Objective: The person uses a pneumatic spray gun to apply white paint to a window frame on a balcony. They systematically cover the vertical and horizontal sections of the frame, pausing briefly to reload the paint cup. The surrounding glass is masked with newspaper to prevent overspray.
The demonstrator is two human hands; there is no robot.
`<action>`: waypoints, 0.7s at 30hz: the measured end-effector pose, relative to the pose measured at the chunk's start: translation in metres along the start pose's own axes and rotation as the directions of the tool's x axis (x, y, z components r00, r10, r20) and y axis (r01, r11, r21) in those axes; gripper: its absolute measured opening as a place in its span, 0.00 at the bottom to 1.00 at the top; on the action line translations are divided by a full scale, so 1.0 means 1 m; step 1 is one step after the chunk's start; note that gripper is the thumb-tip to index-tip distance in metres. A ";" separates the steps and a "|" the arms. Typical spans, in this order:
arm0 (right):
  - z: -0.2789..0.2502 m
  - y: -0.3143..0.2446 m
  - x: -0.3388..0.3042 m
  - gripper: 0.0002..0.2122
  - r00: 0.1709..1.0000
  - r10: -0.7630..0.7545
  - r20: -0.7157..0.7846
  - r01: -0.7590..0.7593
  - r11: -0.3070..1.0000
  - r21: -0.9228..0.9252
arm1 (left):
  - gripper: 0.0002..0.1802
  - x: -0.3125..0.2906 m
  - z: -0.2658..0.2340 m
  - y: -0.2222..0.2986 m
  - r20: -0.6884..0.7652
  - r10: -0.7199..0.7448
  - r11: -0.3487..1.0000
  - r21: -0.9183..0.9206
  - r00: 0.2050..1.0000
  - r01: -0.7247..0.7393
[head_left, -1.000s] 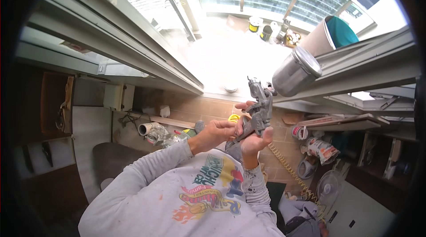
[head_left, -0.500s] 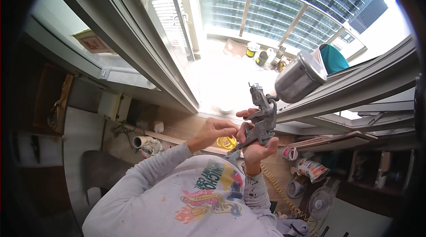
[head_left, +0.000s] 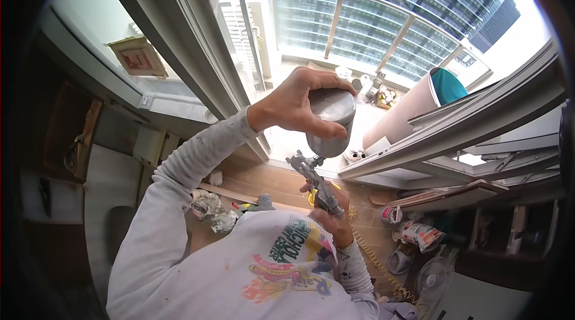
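My right hand (head_left: 336,218) is closed round the handle of a grey metal spray gun (head_left: 312,174), low in front of my chest. A silvery paint cup (head_left: 326,143) stands at the gun's upper end, joined by a short neck. From the left, my left hand (head_left: 293,101) reaches across and grips the cup near its lid (head_left: 333,106), thumb on the near side and fingers over the far side. The gun partly hides my right fingers. Behind that hand, a bit of yellow hose (head_left: 312,198) shows.
Beyond the sliding door frame (head_left: 479,125) lies a balcony with a glass railing (head_left: 365,29) and a large roll (head_left: 402,107), teal inside. At right are a fan (head_left: 432,278), a bag (head_left: 420,233) and stacked boards (head_left: 449,195). A coiled hose (head_left: 374,254) trails along the floor.
My left hand has risen from beside the gun's handle and taken hold of the cup. The gun has turned, and its cup has swung left to stand above it.
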State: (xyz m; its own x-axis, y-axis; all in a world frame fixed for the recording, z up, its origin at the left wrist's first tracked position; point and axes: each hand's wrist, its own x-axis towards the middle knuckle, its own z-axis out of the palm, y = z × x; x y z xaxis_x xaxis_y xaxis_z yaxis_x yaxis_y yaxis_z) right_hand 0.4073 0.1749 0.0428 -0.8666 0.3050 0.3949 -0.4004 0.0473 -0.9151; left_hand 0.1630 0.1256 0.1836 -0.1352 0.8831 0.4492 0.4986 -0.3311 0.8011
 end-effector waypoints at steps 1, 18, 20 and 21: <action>0.003 0.003 -0.002 0.22 0.999 -0.025 -0.040 0.018 0.986 -0.168 | 0.33 -0.005 0.005 0.000 -0.049 0.031 0.999 0.041 0.998 -0.029; -0.006 0.032 -0.036 0.16 0.941 -0.260 -0.217 0.136 0.877 -0.461 | 0.30 -0.006 0.027 0.063 -0.206 -0.330 0.867 -0.453 0.921 0.209; -0.009 0.036 -0.039 0.16 0.942 -0.255 -0.218 0.129 0.875 -0.466 | 0.31 -0.009 0.027 0.065 -0.213 -0.298 0.901 -0.384 0.930 0.201; -0.012 0.043 -0.045 0.17 0.948 -0.244 -0.206 0.119 0.868 -0.482 | 0.31 -0.011 0.029 0.066 -0.223 -0.302 0.893 -0.407 0.927 0.192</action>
State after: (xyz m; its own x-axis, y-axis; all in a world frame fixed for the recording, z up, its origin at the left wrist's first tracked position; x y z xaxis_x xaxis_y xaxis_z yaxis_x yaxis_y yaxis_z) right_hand 0.4327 0.1743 -0.0154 -0.6621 0.4736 0.5809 -0.3072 0.5355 -0.7867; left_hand 0.2225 0.1038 0.2203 -0.4670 0.8442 0.2632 0.0708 -0.2610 0.9627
